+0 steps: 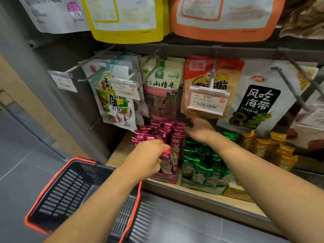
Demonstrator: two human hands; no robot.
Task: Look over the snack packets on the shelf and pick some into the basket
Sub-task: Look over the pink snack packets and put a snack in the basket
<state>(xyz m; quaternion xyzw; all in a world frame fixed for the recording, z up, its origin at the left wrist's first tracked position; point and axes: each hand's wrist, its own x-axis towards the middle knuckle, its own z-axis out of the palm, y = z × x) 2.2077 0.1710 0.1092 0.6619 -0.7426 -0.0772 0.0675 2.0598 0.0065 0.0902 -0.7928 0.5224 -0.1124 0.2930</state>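
Observation:
Small magenta snack packets [164, 132] stand upright in a pink display box [165, 178] on the wooden shelf [198, 193]. My left hand [149, 156] pinches the top of one magenta packet [165, 160] at the front of that box. My right hand [198, 130] reaches further back over the green packets [201, 162], fingers spread and blurred, below the orange hanging bag [198, 71]; it holds nothing that I can see. A black basket [64, 190] with a red rim sits low at the left, under my left forearm.
Larger bags hang on wire hooks above: a white one [112, 100], a green-and-pink one [161, 88], a white seaweed bag [259, 100]. A clear price tag [207, 101] dangles over my right hand. Yellow packets [273, 148] fill the shelf's right side. Grey floor lies at left.

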